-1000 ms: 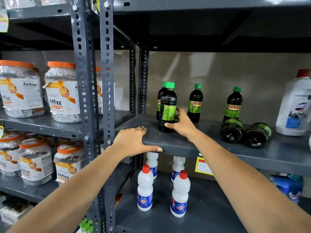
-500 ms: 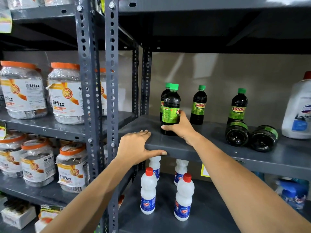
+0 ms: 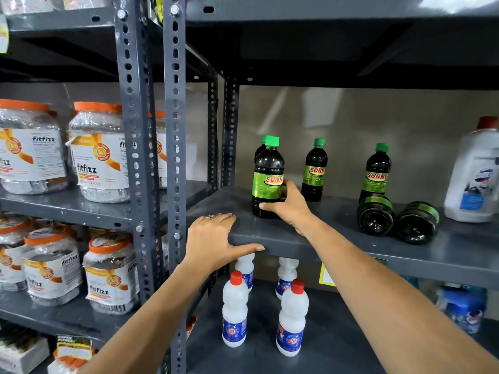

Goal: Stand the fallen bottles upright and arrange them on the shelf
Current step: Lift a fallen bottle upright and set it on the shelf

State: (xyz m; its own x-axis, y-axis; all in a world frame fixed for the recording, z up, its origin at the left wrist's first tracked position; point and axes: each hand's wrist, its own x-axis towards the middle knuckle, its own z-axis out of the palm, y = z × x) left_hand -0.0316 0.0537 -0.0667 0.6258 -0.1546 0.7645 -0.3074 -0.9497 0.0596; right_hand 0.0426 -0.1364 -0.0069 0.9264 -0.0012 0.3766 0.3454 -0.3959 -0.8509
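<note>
- Far left of the frame: fitfizz jars (image 3: 98,155) with orange lids stand on two grey levels of a neighbouring rack.
- Left of centre: the left hand (image 3: 216,240) lies flat on the front edge of the shelf (image 3: 337,238), fingers spread on top and thumb stretched along the lip below; it grips only the edge, no bottle.
- Centre: the right hand (image 3: 289,205) is wrapped around the base of the front bottle (image 3: 268,176), which stands upright near the shelf's left end with its green SUNNY label facing the camera. Another green cap shows just behind it.
- Right of that: a second bottle (image 3: 315,171) stands upright further back, apart from the hand.
- Centre right: a third bottle (image 3: 376,171) stands upright; directly in front of it two fallen bottles (image 3: 375,217) lie side by side, touching, bases toward the camera.
- Right edge: a big white jug (image 3: 475,176) with a red cap.
- Bottom centre, one level down: white red-capped bottles (image 3: 235,311) stand upright.
</note>
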